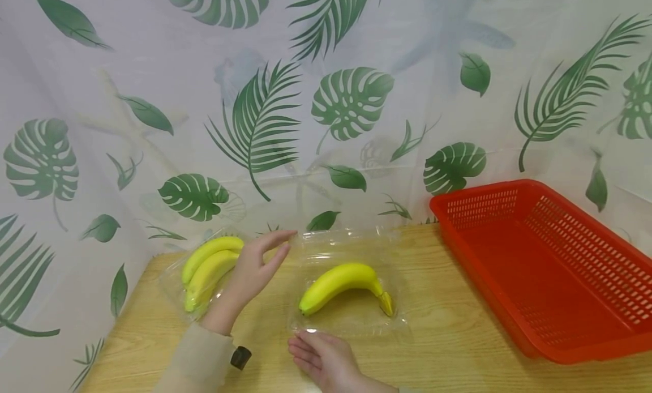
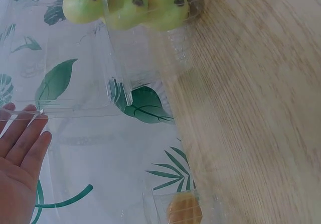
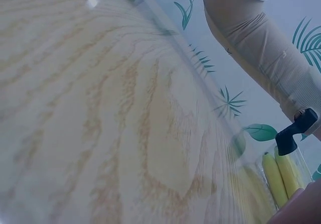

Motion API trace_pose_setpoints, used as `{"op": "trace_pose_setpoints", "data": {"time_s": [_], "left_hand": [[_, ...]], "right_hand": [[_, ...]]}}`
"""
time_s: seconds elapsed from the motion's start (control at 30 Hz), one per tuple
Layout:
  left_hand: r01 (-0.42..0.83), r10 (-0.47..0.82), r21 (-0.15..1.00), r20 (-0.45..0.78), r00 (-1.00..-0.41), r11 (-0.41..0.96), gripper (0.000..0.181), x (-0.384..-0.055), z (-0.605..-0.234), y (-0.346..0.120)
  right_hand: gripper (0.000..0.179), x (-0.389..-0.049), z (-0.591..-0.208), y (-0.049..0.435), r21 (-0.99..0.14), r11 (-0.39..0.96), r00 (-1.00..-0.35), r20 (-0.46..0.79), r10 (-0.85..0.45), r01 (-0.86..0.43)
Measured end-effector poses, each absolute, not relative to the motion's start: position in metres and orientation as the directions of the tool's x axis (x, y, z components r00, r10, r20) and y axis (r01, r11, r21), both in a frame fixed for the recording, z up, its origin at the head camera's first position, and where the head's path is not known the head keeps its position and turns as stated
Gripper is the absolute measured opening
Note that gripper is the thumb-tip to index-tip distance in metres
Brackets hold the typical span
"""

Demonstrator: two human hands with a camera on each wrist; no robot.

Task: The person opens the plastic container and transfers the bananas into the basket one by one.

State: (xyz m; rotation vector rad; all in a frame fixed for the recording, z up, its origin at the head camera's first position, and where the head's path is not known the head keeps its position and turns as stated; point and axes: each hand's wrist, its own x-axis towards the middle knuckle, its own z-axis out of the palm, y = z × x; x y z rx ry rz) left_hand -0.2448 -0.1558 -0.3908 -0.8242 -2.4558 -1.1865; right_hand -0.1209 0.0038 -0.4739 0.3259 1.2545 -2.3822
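Closest in, the right hand (image 1: 331,359), fingers relaxed, is at the near rim of a clear box (image 1: 351,327) on the table (image 1: 438,308), one banana (image 1: 338,282) inside. The left hand (image 1: 254,271), fingers extended, is by its far left corner, beside more boxed bananas (image 1: 204,277).

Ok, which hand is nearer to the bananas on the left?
The left hand: just right of those bananas, partly covering them in the head view. The right hand: farther right, by the near edge of the middle container.
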Motion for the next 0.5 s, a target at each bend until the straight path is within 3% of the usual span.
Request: {"op": "trace_pose_setpoints", "data": {"time_s": [0.5], "left_hand": [[0.596, 0.355, 0.671, 0.48, -0.802, 0.441, 0.027, -0.2496, -0.3916, -0.152]], "right_hand": [[0.033, -0.1229, -0.4724, 0.0101, -0.715, -0.505, -0.875, -0.387, -0.29, 0.483]]}}
